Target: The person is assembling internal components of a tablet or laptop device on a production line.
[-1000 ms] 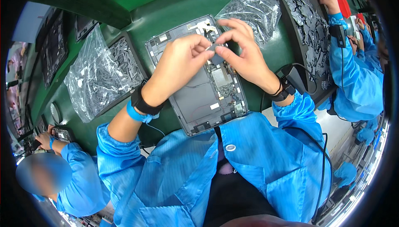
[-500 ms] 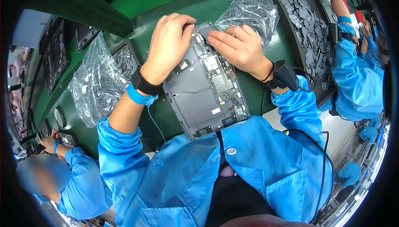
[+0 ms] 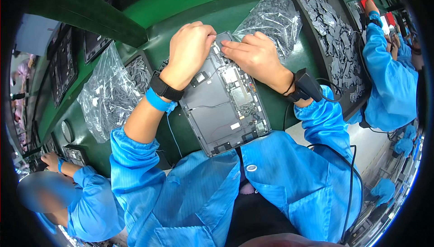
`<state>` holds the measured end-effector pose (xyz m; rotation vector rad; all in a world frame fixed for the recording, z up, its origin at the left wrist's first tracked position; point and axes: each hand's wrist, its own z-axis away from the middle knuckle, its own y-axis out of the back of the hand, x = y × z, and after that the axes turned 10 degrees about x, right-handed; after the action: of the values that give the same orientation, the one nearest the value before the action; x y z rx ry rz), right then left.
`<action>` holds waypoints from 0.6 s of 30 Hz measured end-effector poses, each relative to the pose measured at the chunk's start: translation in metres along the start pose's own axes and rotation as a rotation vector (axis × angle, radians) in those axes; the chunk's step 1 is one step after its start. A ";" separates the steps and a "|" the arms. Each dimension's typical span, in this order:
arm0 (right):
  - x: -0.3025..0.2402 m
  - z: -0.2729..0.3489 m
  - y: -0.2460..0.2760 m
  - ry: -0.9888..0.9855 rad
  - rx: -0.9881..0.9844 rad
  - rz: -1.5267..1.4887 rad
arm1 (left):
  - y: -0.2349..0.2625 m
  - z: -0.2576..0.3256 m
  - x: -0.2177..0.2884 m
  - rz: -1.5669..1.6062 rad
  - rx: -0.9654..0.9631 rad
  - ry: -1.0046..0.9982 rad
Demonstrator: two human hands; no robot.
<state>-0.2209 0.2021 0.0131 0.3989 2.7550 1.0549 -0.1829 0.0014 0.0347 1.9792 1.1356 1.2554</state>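
1. Right now your left hand (image 3: 190, 48) is curled over the far left corner of the flat grey opened tablet chassis (image 3: 221, 100), fingers bent down onto its edge; whether that grip actually pinches anything, I cannot tell.
2. Your right hand (image 3: 255, 57) lies flat and open, fingertips pressing on the far end of the chassis, holding nothing.
3. The chassis lies face down on the green counter (image 3: 190, 2) just in front of your chest, tilted slightly.
4. Judge it as thin, stiff and light, yet fragile: bare boards and fine cables show inside. Take hold by the outer frame edges, not the middle.
5. The counter looks smooth, so the chassis may slide if pushed.
6. A clear plastic bag of small grey parts (image 3: 273, 18) sits beside your right hand; another clear bag (image 3: 106, 93) lies to your left.
7. A dark tray of grey pieces (image 3: 334, 43) stands at right, where a blue-sleeved co-worker (image 3: 389, 75) works close by.
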 end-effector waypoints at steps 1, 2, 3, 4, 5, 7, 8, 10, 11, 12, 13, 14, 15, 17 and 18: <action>-0.001 -0.003 0.003 0.011 -0.070 0.027 | -0.002 0.001 0.001 -0.016 0.014 -0.026; -0.002 -0.006 0.004 0.024 -0.138 0.047 | -0.003 0.003 0.001 -0.020 0.014 -0.022; -0.004 -0.008 0.007 0.025 -0.138 0.041 | -0.004 0.007 0.001 -0.053 0.028 -0.038; -0.007 -0.010 0.011 0.036 -0.194 0.035 | -0.005 0.011 0.002 -0.085 0.042 -0.052; -0.007 -0.012 0.016 0.047 -0.249 0.039 | -0.006 0.010 0.004 -0.084 0.042 -0.053; -0.009 -0.011 0.020 0.081 -0.319 0.083 | -0.008 0.013 0.008 -0.100 0.034 -0.070; -0.011 -0.012 0.021 0.114 -0.382 0.129 | -0.007 0.011 0.007 -0.101 0.031 -0.073; -0.005 -0.008 0.015 0.119 -0.395 0.094 | -0.009 0.011 0.006 -0.113 -0.001 -0.057; -0.002 -0.011 0.014 0.139 -0.397 0.072 | -0.005 0.011 0.005 -0.120 0.005 -0.064; -0.003 -0.017 0.016 0.077 -0.464 -0.002 | -0.001 0.014 0.001 -0.106 -0.010 -0.044; -0.005 -0.014 0.014 0.081 -0.455 -0.003 | 0.003 0.015 -0.002 -0.094 -0.027 -0.021; -0.005 -0.004 0.016 -0.006 -0.378 -0.076 | 0.013 0.021 0.009 -0.001 0.050 -0.020; -0.003 0.002 0.019 -0.089 -0.291 -0.139 | 0.027 0.034 0.024 0.095 0.130 -0.033; -0.028 0.020 0.043 -0.469 -0.181 -0.463 | 0.050 0.079 0.038 0.470 0.167 0.232; -0.035 0.040 0.055 -0.622 -0.148 -0.447 | 0.054 0.103 0.049 0.663 0.161 0.419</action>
<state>-0.1671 0.2561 0.0228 0.0585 2.0640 0.8307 -0.0589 0.0168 0.0555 2.3880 0.7817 2.0440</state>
